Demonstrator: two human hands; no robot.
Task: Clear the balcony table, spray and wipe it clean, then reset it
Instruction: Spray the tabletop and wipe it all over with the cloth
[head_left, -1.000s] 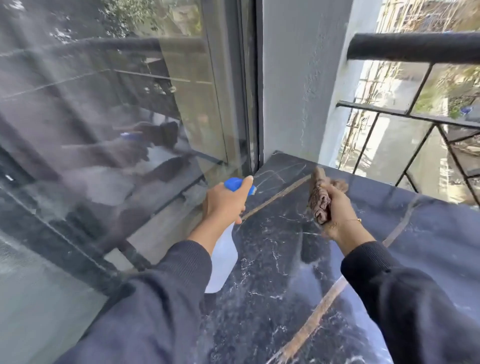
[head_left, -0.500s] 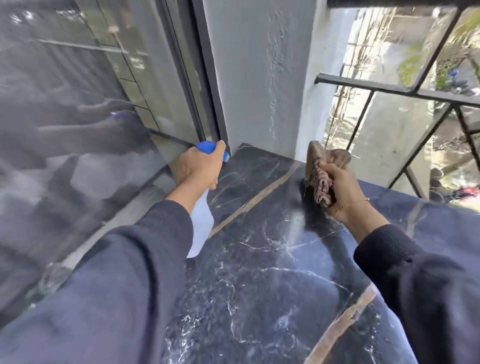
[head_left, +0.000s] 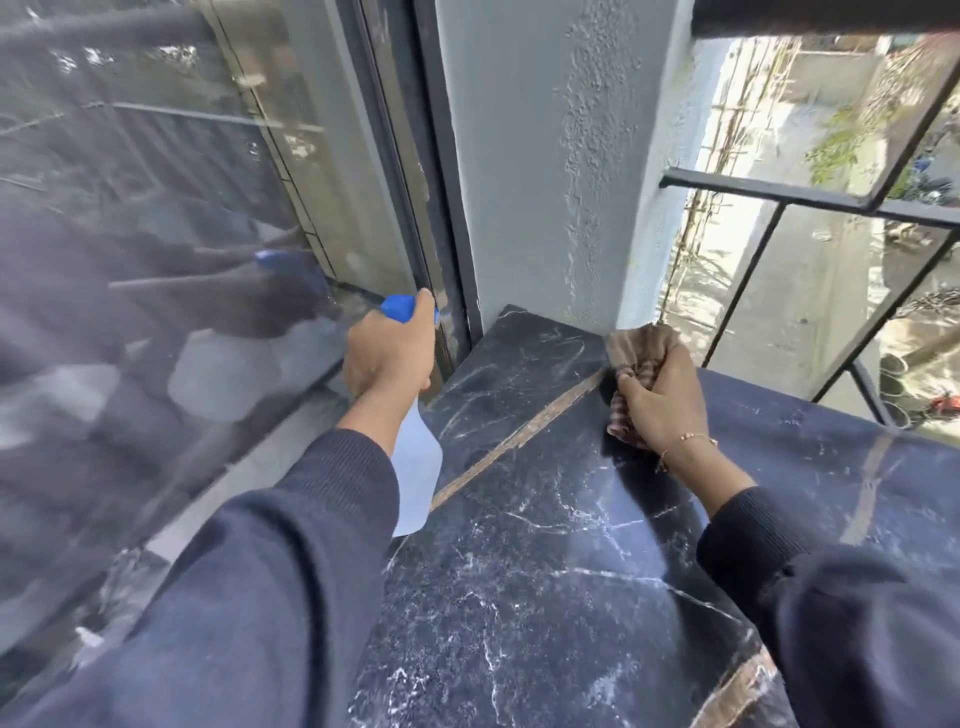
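We see the left hand (head_left: 388, 349) at the centre left of the frame, its fingers curled round the neck of a spray bottle (head_left: 415, 478), with one finger lying along the blue spray head (head_left: 399, 307). The bottle's pale body hangs below the wrist, over the left edge of the table (head_left: 545, 597). Whether the bottle touches the table we cannot tell, since the arm hides its lower side.

To the right of centre, the right hand (head_left: 662, 395) has its fingers clamped on a bunched brown cloth (head_left: 636, 353), which is pressed against the dark marbled table near its far corner. A thin bracelet (head_left: 688, 439) circles that wrist. Both arms wear dark sleeves (head_left: 270, 597).

A pale brown seam (head_left: 519, 441) runs diagonally across the table between the two hands. Glass panes (head_left: 156, 234) fill the left side of the frame, a grey textured wall (head_left: 545, 156) stands at the top centre, and a black metal railing (head_left: 810, 195) crosses the upper right.
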